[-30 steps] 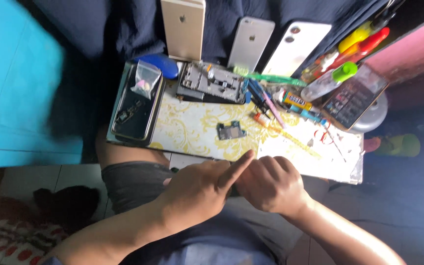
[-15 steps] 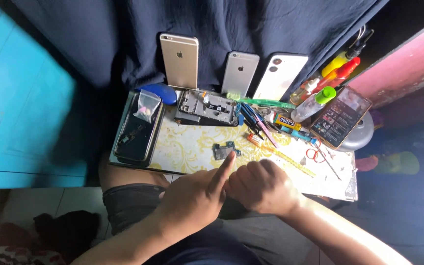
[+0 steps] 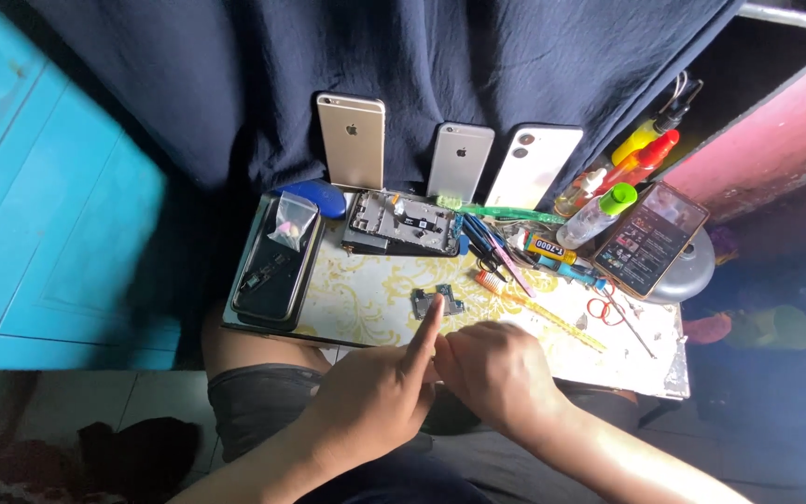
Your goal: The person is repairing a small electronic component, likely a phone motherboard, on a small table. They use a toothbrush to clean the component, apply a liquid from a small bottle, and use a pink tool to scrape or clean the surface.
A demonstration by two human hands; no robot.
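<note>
Left hand point(image 3: 370, 401) fist-like, index finger extended, tip touching small flat circuit board point(image 3: 437, 302) mid-bench point(image 3: 366, 299). Right hand point(image 3: 496, 373) curled against it; contents can't tell. Near edge has open room.

small dark circuit board point(image 3: 437, 302) lies flat (on patterned board).

Beyond my hands I see three smartphones propped upright against a dark navy cloth point(image 3: 478, 65): a gold one point(image 3: 352, 140), a silver-grey one point(image 3: 460, 161) and a white one point(image 3: 534, 166). To my hands' upper left lies a black phone tray point(image 3: 274, 271) with a small clear plastic bag point(image 3: 293, 222). To their upper right stand a clear bottle with a green cap point(image 3: 597, 215) and small red-handled scissors point(image 3: 601, 309).
</note>
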